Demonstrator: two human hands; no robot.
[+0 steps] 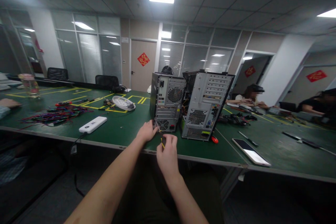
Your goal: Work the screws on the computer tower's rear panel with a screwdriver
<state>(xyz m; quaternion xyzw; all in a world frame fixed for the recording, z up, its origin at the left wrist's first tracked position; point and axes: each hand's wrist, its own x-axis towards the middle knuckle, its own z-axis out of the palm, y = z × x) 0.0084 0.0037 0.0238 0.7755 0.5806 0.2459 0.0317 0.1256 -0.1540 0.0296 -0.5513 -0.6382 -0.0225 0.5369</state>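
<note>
Two computer towers stand rear-side toward me on the green table point(123, 129): a black one point(168, 101) on the left and a grey one point(206, 105) on the right. My left hand point(147, 132) rests against the lower back corner of the black tower, fingers curled at its edge. My right hand point(167, 150) is closed round a small black-and-yellow tool point(163, 140), probably a screwdriver, whose tip points toward the bottom of that tower.
A white power bank point(93, 124) with a cable, a tangle of coloured wires point(55, 114) and a white fan point(123, 103) lie to the left. A phone point(251, 151) and a small red object point(214, 139) lie to the right. Other people sit at the far right and left.
</note>
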